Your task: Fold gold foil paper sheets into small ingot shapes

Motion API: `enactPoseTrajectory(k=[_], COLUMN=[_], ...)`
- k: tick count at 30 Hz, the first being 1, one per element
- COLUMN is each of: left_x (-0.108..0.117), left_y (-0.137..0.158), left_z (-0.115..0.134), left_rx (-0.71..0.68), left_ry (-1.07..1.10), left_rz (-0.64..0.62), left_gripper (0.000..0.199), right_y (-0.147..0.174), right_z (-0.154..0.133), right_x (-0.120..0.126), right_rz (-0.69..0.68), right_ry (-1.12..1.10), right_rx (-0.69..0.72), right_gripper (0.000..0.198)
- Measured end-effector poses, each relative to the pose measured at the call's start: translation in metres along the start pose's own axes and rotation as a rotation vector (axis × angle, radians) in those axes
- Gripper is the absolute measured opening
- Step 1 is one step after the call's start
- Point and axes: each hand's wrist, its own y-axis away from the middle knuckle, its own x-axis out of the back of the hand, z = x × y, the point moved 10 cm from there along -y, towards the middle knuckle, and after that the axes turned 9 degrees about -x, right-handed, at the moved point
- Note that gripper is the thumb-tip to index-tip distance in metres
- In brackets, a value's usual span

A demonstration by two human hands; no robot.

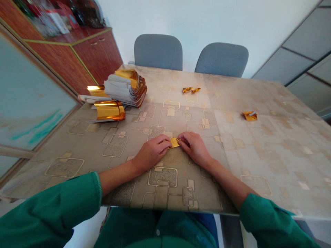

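Observation:
A small piece of folded gold paper (174, 142) lies between my hands, low over the patterned tablecloth near the front of the table. My left hand (155, 148) pinches its left end, with the fingers pressed together. At its right end, the thumb and fingertips of my right hand (194, 146) are closed on the edge. My fingers hide both ends of the paper, so its full shape does not show.
Stacked gold-and-white paper sheets (126, 89) and a curled gold sheet (110, 111) lie at the back left. Folded gold pieces (191, 90) rest farther back, and another folded piece (249, 116) lies right. Two grey chairs (158, 51) stand behind the table (258, 144).

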Motion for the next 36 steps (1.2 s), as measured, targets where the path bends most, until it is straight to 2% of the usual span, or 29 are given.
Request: enactPoseTrajectory(k=[8,12,18,24,36], left_x=[-0.009,-0.010,0.000,0.002,0.003], left_y=[-0.002,-0.002,-0.003,-0.001,0.001], left_z=[0.010,0.012,0.000,-0.008,-0.013], left_rx=[-0.129,-0.190,-0.092,-0.033,-0.001], left_ry=[-0.248,-0.340,-0.177,-0.042,0.017], left_rz=[-0.137,-0.125,0.018,0.028,0.066], left_gripper=[0.016,0.018,0.021,0.017,0.020], right_y=[0.003,0.006,0.008,0.007,0.008], right_z=[-0.002,-0.011,-0.009,-0.008,-0.007], right_x=[-0.004,-0.002,0.000,0.000,0.003], right_rz=[-0.009,-0.039,-0.041,-0.022,-0.071], right_ry=[0.175,0.253,0.217,0.191,0.090], right_rx=[0.030,0.112,0.146,0.157,0.150], right_gripper=[0.013,0.020,0.019,0.020,0.027])
